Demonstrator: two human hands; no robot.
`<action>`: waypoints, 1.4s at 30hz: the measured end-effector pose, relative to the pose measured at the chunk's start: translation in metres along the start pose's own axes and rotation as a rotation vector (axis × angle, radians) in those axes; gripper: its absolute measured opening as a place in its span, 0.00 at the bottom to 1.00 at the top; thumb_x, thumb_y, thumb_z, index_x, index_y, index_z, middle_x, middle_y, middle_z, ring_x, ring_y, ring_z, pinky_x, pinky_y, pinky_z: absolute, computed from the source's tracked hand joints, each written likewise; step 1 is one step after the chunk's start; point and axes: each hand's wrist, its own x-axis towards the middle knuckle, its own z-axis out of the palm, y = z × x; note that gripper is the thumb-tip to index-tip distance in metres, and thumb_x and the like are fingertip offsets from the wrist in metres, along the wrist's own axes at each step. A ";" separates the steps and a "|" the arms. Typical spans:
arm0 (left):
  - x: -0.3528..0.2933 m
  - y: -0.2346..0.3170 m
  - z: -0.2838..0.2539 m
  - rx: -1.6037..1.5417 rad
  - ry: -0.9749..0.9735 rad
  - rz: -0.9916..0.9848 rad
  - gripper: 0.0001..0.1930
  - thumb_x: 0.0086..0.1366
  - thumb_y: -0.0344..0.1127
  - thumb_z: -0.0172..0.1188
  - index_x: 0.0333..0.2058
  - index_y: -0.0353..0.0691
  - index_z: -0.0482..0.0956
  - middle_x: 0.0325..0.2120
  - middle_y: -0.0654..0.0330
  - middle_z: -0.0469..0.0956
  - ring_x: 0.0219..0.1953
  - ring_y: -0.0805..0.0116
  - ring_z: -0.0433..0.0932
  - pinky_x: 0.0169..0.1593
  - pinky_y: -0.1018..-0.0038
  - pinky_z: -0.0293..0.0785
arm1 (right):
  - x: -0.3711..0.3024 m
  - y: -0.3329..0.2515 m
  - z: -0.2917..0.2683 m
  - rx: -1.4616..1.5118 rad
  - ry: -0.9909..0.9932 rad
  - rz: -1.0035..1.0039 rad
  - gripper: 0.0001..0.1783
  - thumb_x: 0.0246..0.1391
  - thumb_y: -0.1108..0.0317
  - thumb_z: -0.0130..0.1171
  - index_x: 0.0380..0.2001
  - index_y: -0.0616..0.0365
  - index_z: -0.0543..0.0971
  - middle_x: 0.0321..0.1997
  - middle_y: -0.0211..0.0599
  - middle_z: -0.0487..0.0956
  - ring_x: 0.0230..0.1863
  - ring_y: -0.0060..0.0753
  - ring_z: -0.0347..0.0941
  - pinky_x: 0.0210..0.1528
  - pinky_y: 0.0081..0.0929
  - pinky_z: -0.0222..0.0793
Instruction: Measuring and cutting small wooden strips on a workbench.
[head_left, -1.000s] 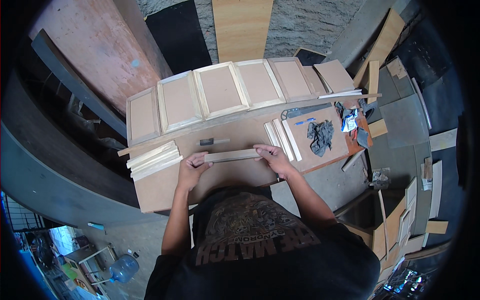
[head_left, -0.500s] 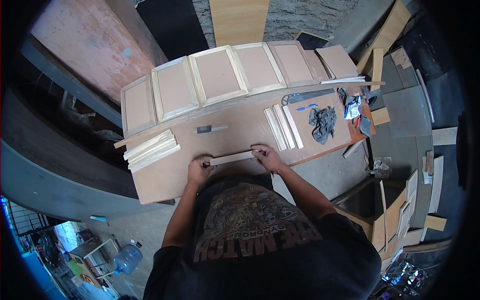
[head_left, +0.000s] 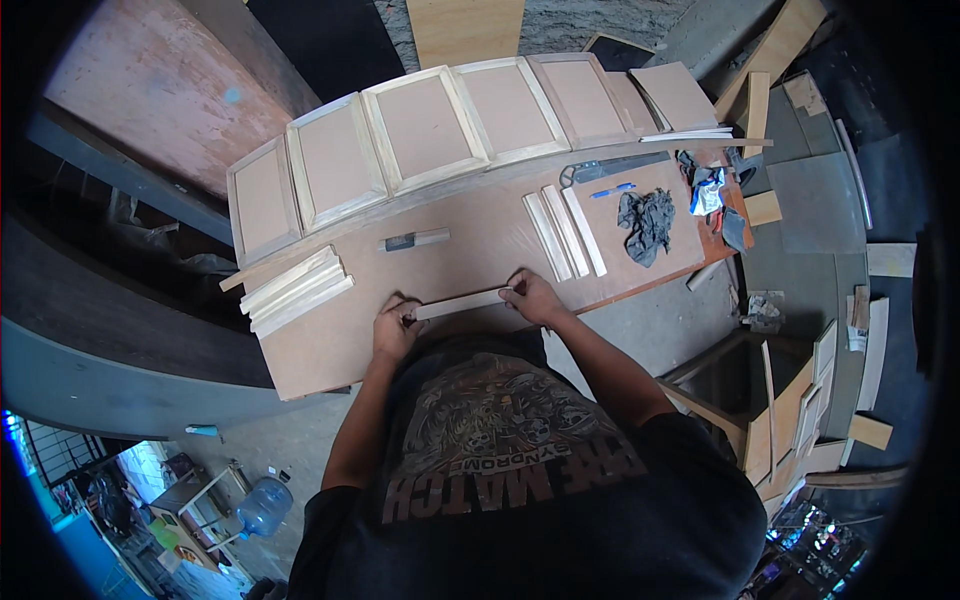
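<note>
A short wooden strip (head_left: 460, 304) is stretched between my two hands, close to the near edge of the work table (head_left: 400, 270). My left hand (head_left: 397, 325) pinches its left end, and my right hand (head_left: 531, 296) grips the right end. Beyond the strip lies a sanding block (head_left: 414, 240), pale with a dark band round it. To the left is a bundle of pale wooden strips (head_left: 298, 290). Several more strips (head_left: 558, 234) lie side by side beyond my right hand.
Framed panels (head_left: 425, 130) lean in a row along the table's back. At the right are a handsaw (head_left: 620, 170), a blue pen (head_left: 612, 190), a crumpled dark cloth (head_left: 646, 225) and a small packet (head_left: 707, 192). A blue water jug (head_left: 265, 506) lies on the floor, lower left.
The strip stays between both hands; its narrower side now shows more, and my left fingers have shifted on its end. The whole view has tilted slightly.
</note>
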 end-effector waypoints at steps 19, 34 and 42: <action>0.004 0.009 -0.004 -0.029 -0.029 -0.070 0.21 0.47 0.25 0.76 0.44 0.42 0.85 0.33 0.58 0.78 0.34 0.60 0.80 0.43 0.67 0.79 | -0.016 -0.020 -0.005 -0.098 0.048 0.031 0.19 0.55 0.60 0.74 0.34 0.62 0.75 0.28 0.44 0.83 0.29 0.35 0.84 0.36 0.34 0.78; 0.001 -0.003 -0.001 -0.001 0.002 -0.014 0.19 0.50 0.25 0.74 0.43 0.43 0.87 0.32 0.58 0.81 0.33 0.63 0.82 0.42 0.69 0.80 | -0.010 -0.002 0.002 0.030 0.031 0.026 0.18 0.57 0.62 0.74 0.34 0.61 0.74 0.28 0.37 0.81 0.28 0.28 0.81 0.34 0.30 0.77; 0.000 -0.014 0.000 -0.193 -0.031 -0.199 0.18 0.51 0.28 0.78 0.42 0.36 0.86 0.33 0.59 0.85 0.36 0.70 0.83 0.45 0.72 0.81 | -0.008 0.002 -0.001 0.065 0.018 0.052 0.17 0.57 0.64 0.74 0.34 0.59 0.74 0.27 0.36 0.82 0.28 0.25 0.81 0.33 0.27 0.76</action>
